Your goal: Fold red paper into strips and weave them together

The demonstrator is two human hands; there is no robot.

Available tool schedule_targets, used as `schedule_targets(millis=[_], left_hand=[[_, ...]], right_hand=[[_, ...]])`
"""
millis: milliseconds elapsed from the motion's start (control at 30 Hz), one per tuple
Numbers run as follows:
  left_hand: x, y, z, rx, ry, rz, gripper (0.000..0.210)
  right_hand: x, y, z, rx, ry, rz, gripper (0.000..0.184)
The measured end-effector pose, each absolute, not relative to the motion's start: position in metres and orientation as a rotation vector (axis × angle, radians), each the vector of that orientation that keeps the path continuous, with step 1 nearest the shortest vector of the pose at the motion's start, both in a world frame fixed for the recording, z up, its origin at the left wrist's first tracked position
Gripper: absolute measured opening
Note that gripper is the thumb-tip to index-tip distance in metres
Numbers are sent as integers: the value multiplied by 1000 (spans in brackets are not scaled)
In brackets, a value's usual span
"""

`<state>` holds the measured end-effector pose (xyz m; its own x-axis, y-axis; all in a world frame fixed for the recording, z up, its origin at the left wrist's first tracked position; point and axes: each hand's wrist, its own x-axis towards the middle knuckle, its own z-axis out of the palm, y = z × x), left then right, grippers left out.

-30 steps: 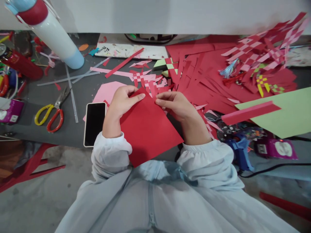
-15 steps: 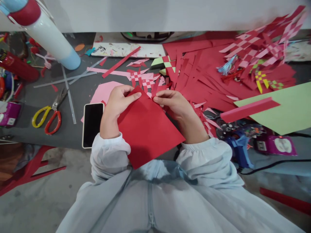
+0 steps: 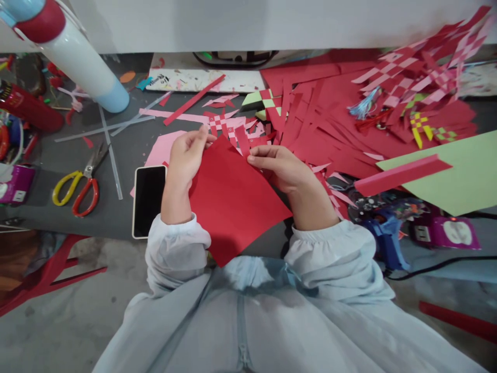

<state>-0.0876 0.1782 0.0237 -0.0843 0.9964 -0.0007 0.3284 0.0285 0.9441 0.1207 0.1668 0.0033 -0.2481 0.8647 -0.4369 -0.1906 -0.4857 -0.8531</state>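
Observation:
A square sheet of red paper (image 3: 236, 202) slants in front of my body, one corner pointing away from me and the lowest one near my jacket. My left hand (image 3: 187, 158) holds its upper left edge, with the thumb raised above the sheet and some fingers hidden behind it. Between the thumb and fingertips of my right hand (image 3: 285, 168) is a narrow red paper strip (image 3: 243, 141), standing at the sheet's upper right edge. Whether strip and sheet are joined, I cannot tell. Woven red-and-pink paper pieces (image 3: 221, 123) lie just beyond both hands.
Left of my hands are a phone (image 3: 149, 202), scissors (image 3: 83, 181), clear sticks (image 3: 111, 160) and a white-and-blue bottle (image 3: 89, 62). Red paper scraps (image 3: 318, 124) spread to the right, near light green paper (image 3: 446, 171), a blue glue gun (image 3: 384, 233) and a purple box (image 3: 446, 231).
My left thumb has lifted off the sheet's top corner. The red strip shows more clearly above the edge, and the sheet has curved slightly, its right corner shifting left.

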Motion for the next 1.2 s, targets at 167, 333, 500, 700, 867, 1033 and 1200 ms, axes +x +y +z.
schedule_targets(millis=[167,333,500,700,867,1033,1200], left_hand=[[-92,183,19,1214,1590,1242,50],[-92,183,18,1211,1628,1396,45],[-87,171,34,1174,1546,1563,32],[-87,129,69,1538,1518,1184,24],[-79,82,86,1664,1630,837,29],[-68,43,87,1626,1605,934,50],[-60,18,81,1473,1335,1172,47]], right_hand=[[122,166,2,-1245,-855,1867,35],[123,166,2,-1209,-890,1819,35],[128,166,8,-1183,-782,1813,33],[129,168,21,-1128,-654,1920,35],[117,156,46,-1057,-710,1817,35],[100,119,89,-946,-901,1729,45],[86,81,108,-949,-1100,1734,50]])
